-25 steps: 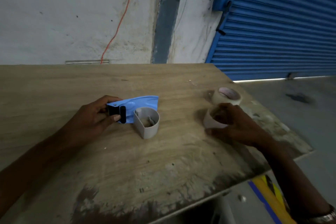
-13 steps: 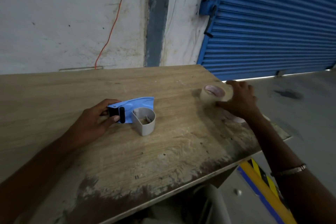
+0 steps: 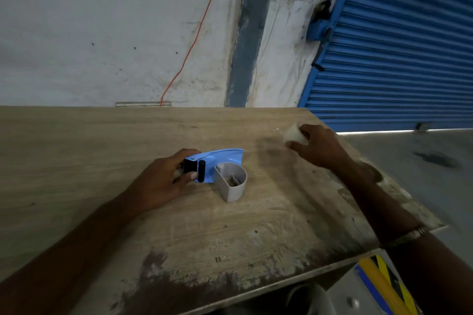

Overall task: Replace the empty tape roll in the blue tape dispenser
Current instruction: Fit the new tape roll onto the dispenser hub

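Blue tape dispenser (image 3: 222, 161) with grey hub and black roller, pale tape roll (image 3: 294, 134), tan wood-grain table (image 3: 102, 148), ribbed blue shutter (image 3: 396, 59)

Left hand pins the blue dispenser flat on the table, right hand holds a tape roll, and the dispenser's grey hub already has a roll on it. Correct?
Not quite. In the head view the grey hub is bare, with no roll on it. The rest stands: the left hand pins the blue dispenser on the table, and the right hand holds a tape roll.

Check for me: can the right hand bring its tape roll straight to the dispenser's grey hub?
Probably yes. The right hand holds the tape roll, the table between looks bare, and the grey hub sits empty, open side up.
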`<state>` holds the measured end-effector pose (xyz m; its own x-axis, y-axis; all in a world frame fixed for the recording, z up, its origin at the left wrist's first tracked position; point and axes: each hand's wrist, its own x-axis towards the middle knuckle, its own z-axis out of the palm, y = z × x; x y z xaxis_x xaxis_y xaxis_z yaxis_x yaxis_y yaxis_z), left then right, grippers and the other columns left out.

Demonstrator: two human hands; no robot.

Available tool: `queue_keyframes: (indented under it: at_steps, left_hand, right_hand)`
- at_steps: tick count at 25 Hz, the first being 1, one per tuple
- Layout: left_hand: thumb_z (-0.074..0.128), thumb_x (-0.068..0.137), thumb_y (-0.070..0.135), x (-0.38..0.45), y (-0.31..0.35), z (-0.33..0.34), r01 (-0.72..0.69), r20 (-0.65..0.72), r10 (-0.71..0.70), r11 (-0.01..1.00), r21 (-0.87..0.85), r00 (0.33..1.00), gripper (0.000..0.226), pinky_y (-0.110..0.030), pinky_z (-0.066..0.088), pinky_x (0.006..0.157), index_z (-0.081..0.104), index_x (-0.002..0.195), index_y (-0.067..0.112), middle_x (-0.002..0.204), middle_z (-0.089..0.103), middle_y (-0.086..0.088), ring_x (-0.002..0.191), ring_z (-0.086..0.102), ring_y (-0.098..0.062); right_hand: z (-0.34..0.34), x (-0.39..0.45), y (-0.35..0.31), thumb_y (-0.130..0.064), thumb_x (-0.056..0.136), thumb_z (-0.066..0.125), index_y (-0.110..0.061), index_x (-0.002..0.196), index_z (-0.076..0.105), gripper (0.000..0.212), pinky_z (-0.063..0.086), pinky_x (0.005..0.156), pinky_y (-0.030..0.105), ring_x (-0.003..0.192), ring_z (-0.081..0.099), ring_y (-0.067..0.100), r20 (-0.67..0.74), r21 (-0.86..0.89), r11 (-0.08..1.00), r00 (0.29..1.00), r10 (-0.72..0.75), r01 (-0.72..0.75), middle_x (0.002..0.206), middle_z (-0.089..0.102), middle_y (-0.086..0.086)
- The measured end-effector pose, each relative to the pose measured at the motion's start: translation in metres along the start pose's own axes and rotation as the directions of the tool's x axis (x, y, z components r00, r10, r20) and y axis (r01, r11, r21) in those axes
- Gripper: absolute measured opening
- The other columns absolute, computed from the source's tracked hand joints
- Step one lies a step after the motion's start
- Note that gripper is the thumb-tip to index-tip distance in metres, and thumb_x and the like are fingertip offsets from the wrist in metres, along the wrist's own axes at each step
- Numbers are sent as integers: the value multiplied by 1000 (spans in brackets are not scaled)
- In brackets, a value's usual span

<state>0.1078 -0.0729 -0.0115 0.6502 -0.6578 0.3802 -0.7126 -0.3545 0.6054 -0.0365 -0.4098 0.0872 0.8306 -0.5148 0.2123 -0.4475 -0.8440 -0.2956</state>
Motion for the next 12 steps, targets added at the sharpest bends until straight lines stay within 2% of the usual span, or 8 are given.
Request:
queue_keyframes:
  at_steps: [3, 6, 8, 10, 12]
  left_hand:
    - [66, 90, 45, -3, 0, 1, 27, -6, -27, 1000, 10, 1000, 46, -33, 57, 88, 55, 134, 44, 112, 75, 16, 103, 74, -10]
    - [73, 92, 35, -4, -1, 0, 15, 3, -15, 1000, -20, 1000, 50, -34, 57, 94, 55, 138, 41, 120, 75, 12, 109, 73, -10]
    - [75, 92, 30, -4, -2, -1, -1, -5, 1, 999, -40, 1000, 52, -33, 56, 96, 56, 139, 39, 124, 74, 13, 111, 71, -6]
    - [76, 92, 29, -3, -3, 0, -9, -18, 8, 999, -52, 1000, 50, -33, 56, 95, 59, 138, 38, 121, 75, 13, 108, 72, -4]
    - [75, 92, 30, -2, -4, 2, 3, -18, -4, 999, -50, 1000, 47, -35, 57, 93, 59, 136, 37, 116, 77, 11, 106, 73, -7]
  right_hand:
    - [-10, -36, -60, -42, 93, 74, -6, 141, 62, 61, 53, 89, 34, 103, 68, 20, -104, 183, 955, 970, -219, 235, 128, 74, 12]
    - [0, -65, -98, -43, 94, 73, -8, 149, 55, 69, 54, 106, 37, 127, 66, 21, -49, 250, 863, 896, -441, 438, 148, 64, 10]
    - [20, -75, -107, -46, 95, 69, -11, 146, 59, 62, 55, 104, 44, 128, 66, 24, 34, 199, 834, 847, -531, 515, 149, 64, 9]
    - [35, -80, -106, -49, 97, 63, -15, 142, 62, 57, 54, 103, 44, 127, 66, 24, 73, 52, 816, 813, -578, 576, 145, 67, 6]
    - [38, -83, -103, -49, 97, 60, -16, 143, 61, 56, 52, 103, 42, 124, 68, 25, 87, -28, 812, 810, -579, 583, 141, 70, 6]
